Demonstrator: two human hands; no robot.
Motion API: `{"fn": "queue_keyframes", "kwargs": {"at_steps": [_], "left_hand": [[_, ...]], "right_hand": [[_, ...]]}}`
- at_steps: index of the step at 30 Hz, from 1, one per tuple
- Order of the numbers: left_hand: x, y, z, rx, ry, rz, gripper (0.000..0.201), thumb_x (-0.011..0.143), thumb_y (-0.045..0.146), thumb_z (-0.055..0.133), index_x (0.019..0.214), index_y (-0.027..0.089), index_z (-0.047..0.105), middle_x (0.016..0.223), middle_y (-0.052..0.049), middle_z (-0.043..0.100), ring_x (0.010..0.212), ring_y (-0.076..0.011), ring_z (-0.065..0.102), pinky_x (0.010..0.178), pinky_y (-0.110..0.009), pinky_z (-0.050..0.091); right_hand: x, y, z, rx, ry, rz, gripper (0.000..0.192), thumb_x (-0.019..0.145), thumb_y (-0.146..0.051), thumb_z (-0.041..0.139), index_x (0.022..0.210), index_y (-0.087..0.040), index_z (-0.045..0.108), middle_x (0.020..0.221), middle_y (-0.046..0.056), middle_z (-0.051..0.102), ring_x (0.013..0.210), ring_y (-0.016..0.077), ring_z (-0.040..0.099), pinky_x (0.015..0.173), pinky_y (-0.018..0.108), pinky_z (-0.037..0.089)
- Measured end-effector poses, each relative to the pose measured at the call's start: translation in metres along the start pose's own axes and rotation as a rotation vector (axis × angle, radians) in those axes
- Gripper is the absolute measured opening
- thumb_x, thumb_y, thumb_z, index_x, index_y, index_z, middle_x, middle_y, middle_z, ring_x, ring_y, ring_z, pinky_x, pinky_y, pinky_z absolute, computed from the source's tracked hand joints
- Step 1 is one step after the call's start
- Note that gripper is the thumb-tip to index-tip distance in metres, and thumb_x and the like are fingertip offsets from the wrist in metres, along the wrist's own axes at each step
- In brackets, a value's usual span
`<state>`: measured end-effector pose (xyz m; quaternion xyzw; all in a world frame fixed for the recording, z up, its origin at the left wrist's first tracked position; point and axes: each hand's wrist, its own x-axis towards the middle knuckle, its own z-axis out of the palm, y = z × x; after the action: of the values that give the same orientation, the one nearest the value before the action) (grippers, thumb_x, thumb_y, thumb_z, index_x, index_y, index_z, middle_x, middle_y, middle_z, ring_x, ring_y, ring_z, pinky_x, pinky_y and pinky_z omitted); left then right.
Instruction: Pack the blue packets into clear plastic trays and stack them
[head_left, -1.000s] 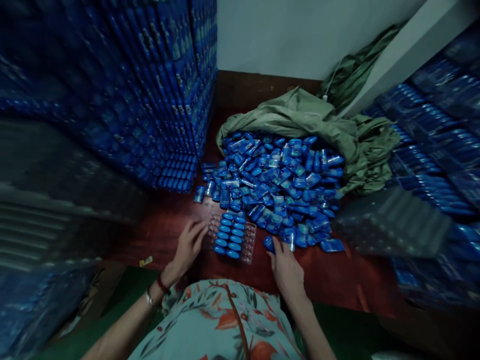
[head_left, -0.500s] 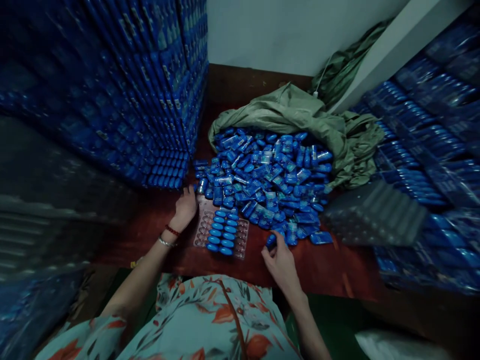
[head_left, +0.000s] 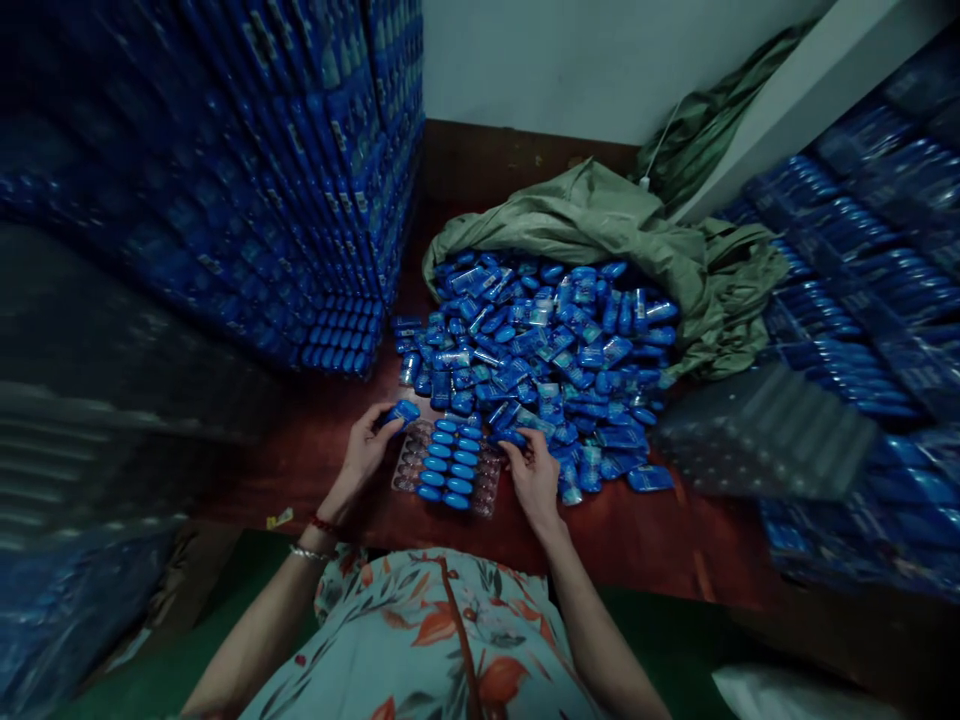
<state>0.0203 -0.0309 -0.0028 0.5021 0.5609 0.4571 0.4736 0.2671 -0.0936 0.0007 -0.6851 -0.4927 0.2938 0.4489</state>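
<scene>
A clear plastic tray (head_left: 488, 486) lies on the red table in front of me, with blue wrapped packets standing in two columns along its middle. At its left side my left hand (head_left: 365, 452) is closed on a blue packet (head_left: 403, 411), held near the tray's upper left corner. Over the upper right edge of the tray, my right hand (head_left: 533, 470) pinches another blue packet (head_left: 508, 437). Slots on the tray's left and right sides hold no packets. Just beyond the tray spreads a heap of loose blue packets (head_left: 540, 340).
A green sack (head_left: 592, 210) lies open behind the heap. Tall stacks of filled blue trays (head_left: 345, 335) rise at the left, with more blue packs (head_left: 847, 330) at the right. A pile of nested plastic trays (head_left: 772, 430) sits right of the heap, on the red table (head_left: 600, 540).
My left hand has drawn back from the heap's left edge with a packet now visible in it. My right hand has moved left and up to the tray, still holding its packet.
</scene>
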Motion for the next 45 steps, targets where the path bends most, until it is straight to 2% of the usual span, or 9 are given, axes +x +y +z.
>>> {"fn": "queue_keyframes", "kwargs": {"at_steps": [3,7,11,14,17,24,34,41,45], "left_hand": [[0.003,0.0,0.011,-0.065,0.007,0.033,0.028,0.072,0.032,0.064,0.095,0.017,0.057,0.089,-0.003,0.064,0.084,-0.0169,0.06,0.081,-0.031,0.047],[0.011,-0.007,0.018,-0.055,-0.058,0.144,0.048,0.076,0.03,0.063,0.12,0.019,0.048,0.105,-0.007,0.064,0.094,-0.0184,0.062,0.087,-0.034,0.048],[0.018,-0.013,0.013,0.101,-0.201,0.274,0.049,0.084,0.031,0.055,0.13,0.021,0.045,0.127,-0.01,0.055,0.113,-0.0213,0.054,0.096,-0.037,0.044],[0.017,-0.013,0.008,0.245,-0.319,0.386,0.04,0.089,0.028,0.048,0.128,0.021,0.049,0.119,-0.01,0.059,0.108,-0.0203,0.056,0.095,-0.039,0.044],[0.008,-0.012,0.003,0.303,-0.329,0.426,0.035,0.09,0.026,0.046,0.124,0.02,0.052,0.116,-0.01,0.06,0.106,-0.0198,0.057,0.093,-0.038,0.046],[-0.01,-0.017,0.0,0.347,-0.321,0.423,0.023,0.089,0.02,0.042,0.11,0.016,0.052,0.099,-0.008,0.061,0.092,-0.0171,0.059,0.085,-0.034,0.05],[-0.017,-0.024,-0.023,0.607,-0.508,0.456,0.043,0.083,0.009,0.038,0.124,0.02,0.048,0.108,-0.008,0.058,0.097,-0.0194,0.056,0.091,-0.038,0.046],[-0.012,-0.019,-0.014,0.877,-0.397,0.529,0.047,0.083,0.004,0.033,0.121,0.021,0.055,0.1,-0.01,0.055,0.098,-0.0229,0.049,0.088,-0.04,0.045],[-0.005,-0.014,-0.017,0.866,-0.465,0.527,0.046,0.087,0.01,0.034,0.128,0.023,0.05,0.098,-0.009,0.055,0.09,-0.0216,0.05,0.084,-0.038,0.046]], "right_hand": [[-0.001,0.003,0.0,-0.172,-0.083,-0.212,0.022,0.088,-0.035,0.048,0.099,-0.019,0.058,0.085,0.004,0.065,0.076,0.0175,0.06,0.072,0.031,0.048],[-0.001,-0.001,-0.009,-0.414,-0.173,-0.407,0.025,0.091,-0.024,0.041,0.107,-0.018,0.059,0.092,0.009,0.064,0.087,0.0214,0.056,0.077,0.034,0.046],[0.009,-0.022,-0.017,-0.732,-0.398,-0.441,0.025,0.091,-0.019,0.04,0.107,-0.016,0.059,0.085,0.008,0.061,0.081,0.0208,0.053,0.074,0.031,0.042],[0.016,-0.04,-0.019,-0.889,-0.537,-0.42,0.027,0.091,-0.016,0.039,0.11,-0.018,0.058,0.087,0.007,0.061,0.082,0.0194,0.053,0.075,0.029,0.037],[0.018,-0.051,-0.016,-0.978,-0.595,-0.398,0.032,0.09,-0.011,0.038,0.115,-0.019,0.056,0.093,0.008,0.062,0.087,0.0195,0.053,0.078,0.029,0.034],[0.011,-0.052,-0.012,-1.032,-0.581,-0.358,0.036,0.089,-0.008,0.035,0.116,-0.018,0.056,0.093,0.01,0.062,0.088,0.0213,0.053,0.077,0.03,0.034],[0.003,-0.048,-0.008,-1.04,-0.506,-0.326,0.04,0.089,-0.008,0.034,0.123,-0.02,0.051,0.096,0.01,0.062,0.089,0.0225,0.055,0.077,0.031,0.036],[0.0,-0.054,-0.002,-1.063,-0.488,-0.282,0.035,0.091,-0.011,0.035,0.12,-0.019,0.051,0.094,0.01,0.062,0.088,0.0225,0.056,0.075,0.032,0.038],[-0.01,-0.045,-0.005,-0.98,-0.379,-0.269,0.034,0.095,-0.026,0.034,0.126,-0.02,0.047,0.1,0.01,0.062,0.09,0.0213,0.057,0.076,0.031,0.041]]}}
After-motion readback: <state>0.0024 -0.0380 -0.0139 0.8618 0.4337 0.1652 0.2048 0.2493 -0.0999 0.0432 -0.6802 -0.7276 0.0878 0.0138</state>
